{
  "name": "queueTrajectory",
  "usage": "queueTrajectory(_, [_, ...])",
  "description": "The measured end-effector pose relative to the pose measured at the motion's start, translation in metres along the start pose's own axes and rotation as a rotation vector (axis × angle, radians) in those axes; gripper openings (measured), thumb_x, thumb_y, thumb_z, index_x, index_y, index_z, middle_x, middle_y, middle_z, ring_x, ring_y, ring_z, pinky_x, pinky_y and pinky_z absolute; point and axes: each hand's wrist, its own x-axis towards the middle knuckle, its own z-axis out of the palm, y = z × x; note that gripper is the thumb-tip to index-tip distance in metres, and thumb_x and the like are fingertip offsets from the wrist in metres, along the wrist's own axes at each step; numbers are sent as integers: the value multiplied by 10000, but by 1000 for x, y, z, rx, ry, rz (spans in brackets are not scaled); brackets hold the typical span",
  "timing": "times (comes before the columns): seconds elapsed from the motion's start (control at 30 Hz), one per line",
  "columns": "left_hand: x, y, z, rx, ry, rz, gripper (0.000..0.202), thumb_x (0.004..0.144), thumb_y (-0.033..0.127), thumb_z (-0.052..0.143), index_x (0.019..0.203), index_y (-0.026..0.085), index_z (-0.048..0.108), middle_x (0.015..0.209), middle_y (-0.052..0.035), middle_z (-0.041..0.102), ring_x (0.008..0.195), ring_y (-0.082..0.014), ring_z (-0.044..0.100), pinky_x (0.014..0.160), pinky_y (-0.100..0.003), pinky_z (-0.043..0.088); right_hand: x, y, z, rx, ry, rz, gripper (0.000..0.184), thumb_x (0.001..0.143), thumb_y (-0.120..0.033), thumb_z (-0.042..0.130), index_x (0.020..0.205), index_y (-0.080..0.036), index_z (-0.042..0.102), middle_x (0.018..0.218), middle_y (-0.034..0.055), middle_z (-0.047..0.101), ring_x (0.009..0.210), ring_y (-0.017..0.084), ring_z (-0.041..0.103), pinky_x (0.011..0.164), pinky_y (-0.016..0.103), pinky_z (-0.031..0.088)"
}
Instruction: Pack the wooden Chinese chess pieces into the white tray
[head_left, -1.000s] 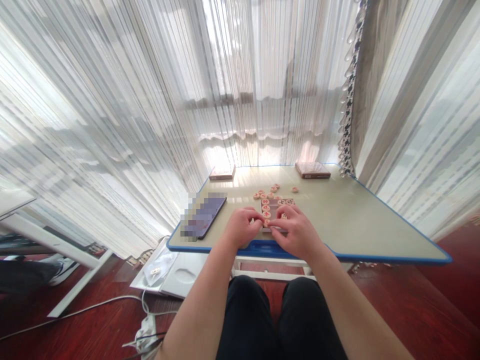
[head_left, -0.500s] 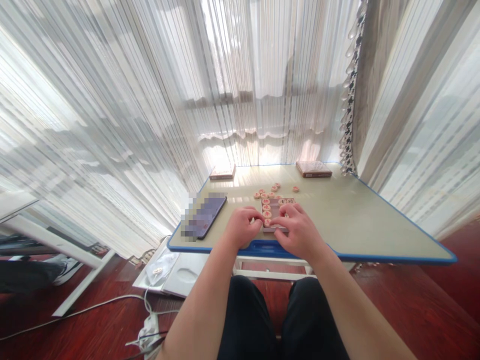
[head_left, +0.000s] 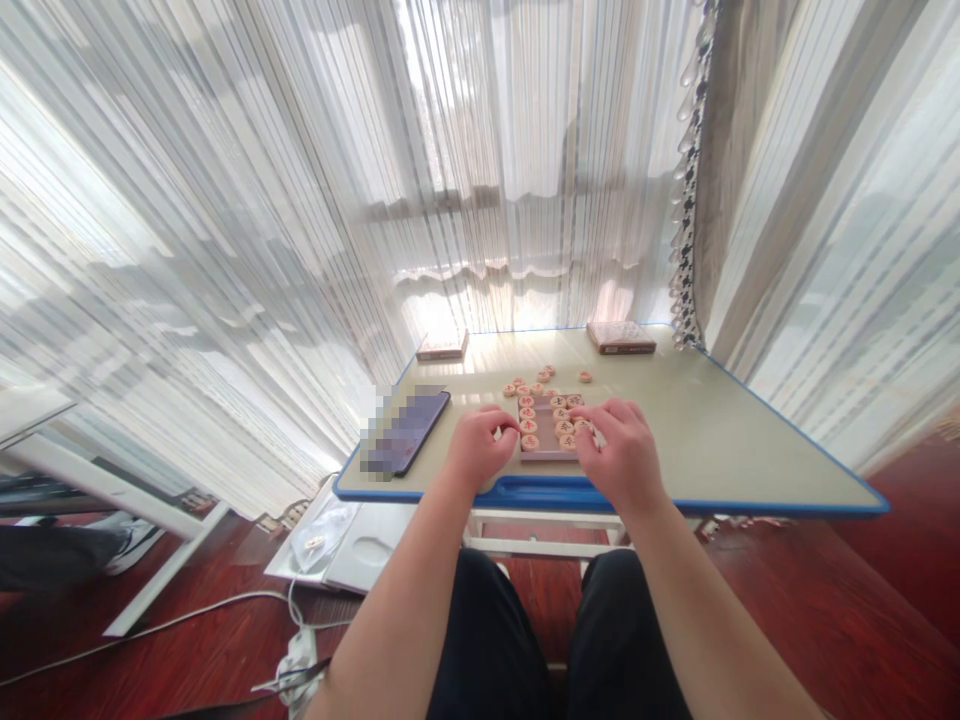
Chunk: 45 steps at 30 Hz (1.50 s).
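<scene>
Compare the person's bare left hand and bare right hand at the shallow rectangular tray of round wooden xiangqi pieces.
The left hand is curled, fingers at the tray's left edge; the right hand is more spread, fingertips over the pieces at the tray's right side. Both are palm down at the tray.

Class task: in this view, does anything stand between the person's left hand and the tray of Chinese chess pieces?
Nothing visible does: the left hand lies right at the edge of the shallow tray holding the Chinese chess pieces.
</scene>
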Motion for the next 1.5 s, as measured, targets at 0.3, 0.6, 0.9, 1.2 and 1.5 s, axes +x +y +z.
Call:
queueTrajectory(0.3, [-4,44,28,199,-19,312,218,750,301,569,916,225,689,1057,-81,582,1042,-240,468,942,-397,366,-37,24,-28,27,-141,107,233,801,-199,470,960,-215,640,813,51,569,770,194,562,727,317,460])
queueTrajectory(0.6, [-1,54,47,256,-43,261,300,699,415,617,948,262,682,1211,-72,534,1207,-309,350,1001,-471,249,-31,18,-27,-28,-254,174,220,782,-260,511,947,-251,656,814,31,590,754,185,584,669,286,466])
queueTrajectory(0.9, [-2,53,46,276,-31,266,249,692,393,610,876,245,687,1227,-71,530,1221,-310,338,1006,-464,244,-33,17,-27,-53,-258,201,268,783,-261,505,1010,-237,647,863,42,606,771,194,586,685,299,466])
queueTrajectory(1.2, [-4,56,41,292,82,197,211,710,400,595,785,226,688,1175,-53,566,1168,-277,396,991,-432,279,-31,17,-29,-43,-335,257,293,797,-270,476,1034,-250,647,894,41,606,816,192,578,735,295,440])
queueTrajectory(1.5, [-2,54,44,271,24,221,199,719,442,598,767,290,717,1188,-29,558,1185,-296,372,969,-471,262,-29,15,-31,-26,-340,266,286,800,-272,469,1028,-236,638,866,33,599,769,180,558,721,286,419])
